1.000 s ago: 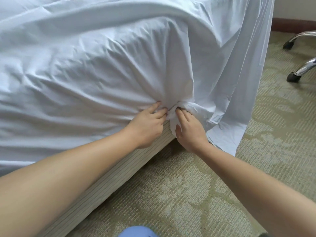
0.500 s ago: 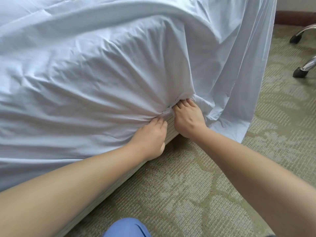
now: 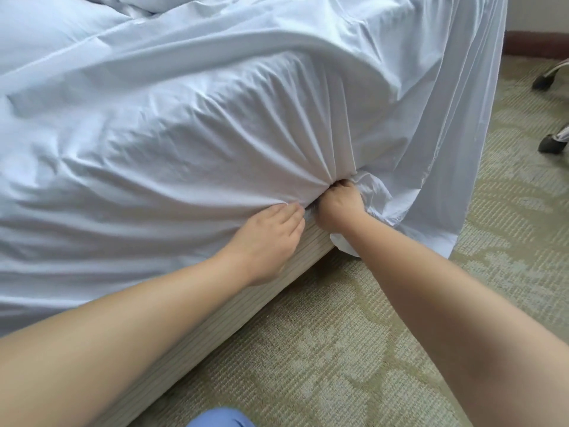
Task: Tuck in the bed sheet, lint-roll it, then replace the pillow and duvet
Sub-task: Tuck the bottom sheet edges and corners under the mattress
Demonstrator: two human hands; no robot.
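Sheet: the white bed sheet [image 3: 191, 155] is stretched down over the mattress side, its creases fanning in to one point near the bed's corner, right where both hands meet.
Loose end: to the right of that point a bunched flap [image 3: 381, 201] of the same sheet puffs out, and past it a long fall of cloth hangs off the corner down to the carpet.
Left hand: the left hand [image 3: 268, 238] lies back-up against the lower edge of the mattress, fingers straight and close together, tips pushing the sheet in along the seam above the bed base — pressing, not gripping.
Right hand: the right hand [image 3: 338, 208] is just beside it, nearly touching, knuckles up and fingers curled in at the gather — they seem to clutch the bunched cloth, though the fingertips are buried in the folds and can't be seen.
Bed base: the ribbed beige bed base [image 3: 215, 322] runs diagonally below the sheet, bare under the left forearm.
Top of bed: at the upper left lies more rumpled white bedding [image 3: 61, 29]; whether it is the duvet or the pillow I can't tell.
Floor: patterned green carpet [image 3: 338, 349] fills the lower right.
Chair: two black castors on chrome chair legs [image 3: 551, 143] stand at the right edge, well apart from the bed.
Bottom edge: a patch of blue cloth [image 3: 218, 419] peeks in at the bottom edge.
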